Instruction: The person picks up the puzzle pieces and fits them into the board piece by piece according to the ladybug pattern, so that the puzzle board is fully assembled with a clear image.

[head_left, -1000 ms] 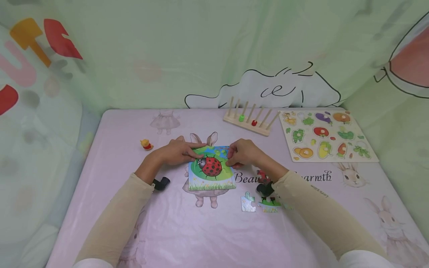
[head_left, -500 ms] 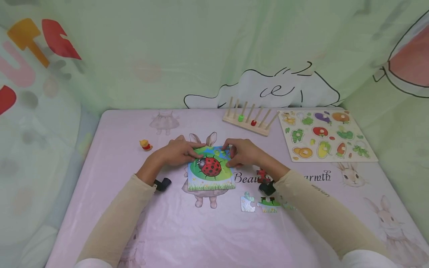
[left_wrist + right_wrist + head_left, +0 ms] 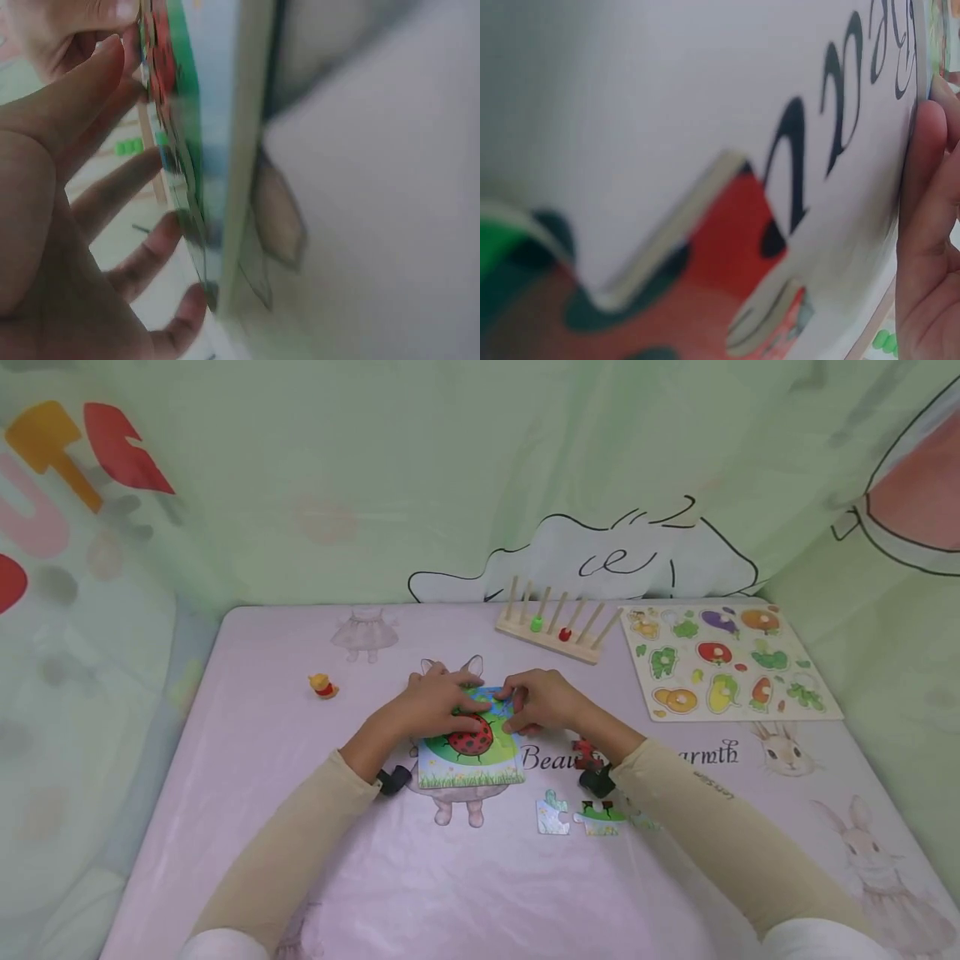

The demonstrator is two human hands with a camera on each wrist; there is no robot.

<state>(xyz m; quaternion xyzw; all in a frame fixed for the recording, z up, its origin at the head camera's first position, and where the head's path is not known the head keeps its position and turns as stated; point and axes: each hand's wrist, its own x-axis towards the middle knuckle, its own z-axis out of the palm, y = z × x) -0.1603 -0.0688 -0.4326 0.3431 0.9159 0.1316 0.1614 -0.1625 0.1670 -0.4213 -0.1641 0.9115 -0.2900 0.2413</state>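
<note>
In the head view a square ladybug jigsaw puzzle [image 3: 471, 770] lies at mid-table, green and blue with a grass border. My left hand [image 3: 438, 702] reaches over its upper left part, fingertips touching the surface. The left wrist view shows those fingers [image 3: 112, 195] spread along the puzzle face. My right hand [image 3: 546, 700] grips the puzzle's upper right corner, index finger at the top and thumb at the side. Whether a separate piece sits between them is hidden. Loose jigsaw pieces lie nearby: a pale one [image 3: 552, 817], a green one [image 3: 600, 818] and a red one [image 3: 585, 753].
Behind the puzzle stands a wooden peg rack [image 3: 547, 639] with green and red beads. A vegetable knob-puzzle board [image 3: 731, 664] lies at the back right. A small yellow bear figure [image 3: 322, 686] stands to the left. Another loose piece [image 3: 647, 821] is partly under the right sleeve.
My left hand has slid right over the puzzle, covering the ladybug's head. My right index finger has shifted slightly left along the top corner, while the thumb stays at the side.
</note>
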